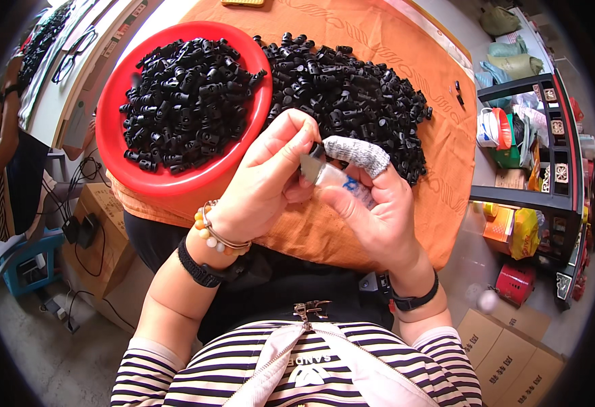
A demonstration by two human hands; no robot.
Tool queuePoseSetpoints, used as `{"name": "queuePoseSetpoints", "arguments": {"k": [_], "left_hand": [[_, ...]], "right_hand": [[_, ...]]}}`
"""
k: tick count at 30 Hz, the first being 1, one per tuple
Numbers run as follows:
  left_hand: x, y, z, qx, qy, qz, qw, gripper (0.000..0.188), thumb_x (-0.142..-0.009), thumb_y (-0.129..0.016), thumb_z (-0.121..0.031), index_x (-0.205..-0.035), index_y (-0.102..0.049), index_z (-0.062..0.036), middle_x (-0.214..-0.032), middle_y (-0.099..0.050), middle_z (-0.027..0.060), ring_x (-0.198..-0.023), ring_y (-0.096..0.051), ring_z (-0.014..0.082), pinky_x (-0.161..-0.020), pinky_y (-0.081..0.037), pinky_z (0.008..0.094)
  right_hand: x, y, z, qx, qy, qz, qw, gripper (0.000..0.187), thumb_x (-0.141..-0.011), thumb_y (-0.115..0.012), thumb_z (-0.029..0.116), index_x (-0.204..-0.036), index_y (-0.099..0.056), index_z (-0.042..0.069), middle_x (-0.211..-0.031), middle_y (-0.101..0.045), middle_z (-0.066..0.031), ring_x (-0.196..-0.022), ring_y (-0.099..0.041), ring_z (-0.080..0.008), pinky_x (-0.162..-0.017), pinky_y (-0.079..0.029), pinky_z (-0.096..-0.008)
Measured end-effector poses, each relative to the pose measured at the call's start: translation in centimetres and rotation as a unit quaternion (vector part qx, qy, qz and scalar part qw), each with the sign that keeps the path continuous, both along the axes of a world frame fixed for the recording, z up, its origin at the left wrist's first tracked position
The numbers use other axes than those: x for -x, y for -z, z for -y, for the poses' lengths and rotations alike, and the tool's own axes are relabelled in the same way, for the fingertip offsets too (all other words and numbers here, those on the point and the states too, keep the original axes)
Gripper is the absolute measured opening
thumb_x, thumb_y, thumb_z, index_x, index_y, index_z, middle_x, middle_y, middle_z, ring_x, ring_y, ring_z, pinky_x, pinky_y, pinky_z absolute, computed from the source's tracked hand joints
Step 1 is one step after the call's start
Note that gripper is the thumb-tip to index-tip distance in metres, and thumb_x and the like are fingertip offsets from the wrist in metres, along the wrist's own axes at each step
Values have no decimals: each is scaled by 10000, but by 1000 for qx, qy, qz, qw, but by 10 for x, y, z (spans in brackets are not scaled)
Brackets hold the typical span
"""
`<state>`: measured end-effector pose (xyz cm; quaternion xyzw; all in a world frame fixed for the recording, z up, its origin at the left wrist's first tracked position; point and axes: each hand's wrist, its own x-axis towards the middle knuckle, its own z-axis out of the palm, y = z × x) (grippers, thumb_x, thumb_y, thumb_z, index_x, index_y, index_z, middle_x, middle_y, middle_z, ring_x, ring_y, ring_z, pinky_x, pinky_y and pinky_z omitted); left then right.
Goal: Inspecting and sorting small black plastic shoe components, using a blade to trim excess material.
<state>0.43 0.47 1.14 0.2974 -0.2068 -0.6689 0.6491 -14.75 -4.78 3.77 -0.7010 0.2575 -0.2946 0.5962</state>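
Observation:
My left hand [260, 169] pinches a small black plastic part [318, 150] between thumb and fingers, above the near side of the table. In my right hand [389, 214] is a short flat-bladed knife [311, 168] with a clear, blue-marked handle. Its blade meets or nearly meets the part; fingers hide the exact contact. A grey knitted finger cover [358, 150] sits on my right index finger. Beyond my hands spreads a loose pile of similar black parts [358, 95]. To the left, a red basin [256, 122] holds many more of them.
An orange cloth [440, 210] covers the table. Several tiny black pieces [459, 93] lie near its right edge. A black shelf [555, 149] with bags stands right, above cardboard boxes [514, 359]. Cables drape over a carton [104, 237] at left, near another person's arm [2, 122].

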Motion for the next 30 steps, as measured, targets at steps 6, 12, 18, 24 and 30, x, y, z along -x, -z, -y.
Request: {"name": "queuePoseSetpoints", "arguments": {"k": [6, 12, 18, 24, 30], "left_hand": [[4, -2, 0, 4, -13, -4, 1000, 101, -957, -425, -216, -903, -442, -132, -645, -427, -48, -499, -294, 5, -433, -214, 152], [3, -2, 0, 10, -27, 18, 999, 88, -956, -428, -202, -907, -441, -130, -647, -421, -55, -501, -304, 2, -435, -223, 147], [2, -2, 0, 22, -34, 37, 998, 86, -955, -432, -203, -910, -446, -132, -674, -433, -57, -509, -309, 0, -438, -223, 146], [3, -3, 0, -1, -31, 8, 999, 79, -954, -436, -203, -918, -451, -133, -693, -445, -49, -524, -326, 4, -449, -219, 144], [1, 3, 0, 13, -5, -2, 1000, 109, -956, -406, -222, -990, -423, -120, -734, -411, -33, -544, -316, 27, -470, -246, 165]], "right_hand": [[3, 0, 0, 11, -2, -17, 1000, 369, -827, -618, 30, -1169, -489, -20, -1000, -636, -108, -892, -587, -95, -771, -479, -231], [-3, -1, -4, -11, 13, 14, 1000, 366, -825, -619, 33, -1165, -492, -20, -997, -638, -105, -873, -595, -98, -744, -486, -233], [-1, -1, -1, 15, 4, -3, 1000, 354, -829, -613, 40, -1160, -500, -15, -983, -642, -103, -861, -597, -91, -744, -484, -230], [1, 1, 3, 12, -1, -7, 1000, 343, -836, -610, 44, -1160, -511, -7, -946, -641, -78, -842, -583, -76, -729, -477, -219], [5, 2, 6, -3, 4, -11, 1000, 337, -854, -603, 72, -1166, -510, -11, -891, -618, -27, -798, -545, -54, -720, -456, -196]]}}
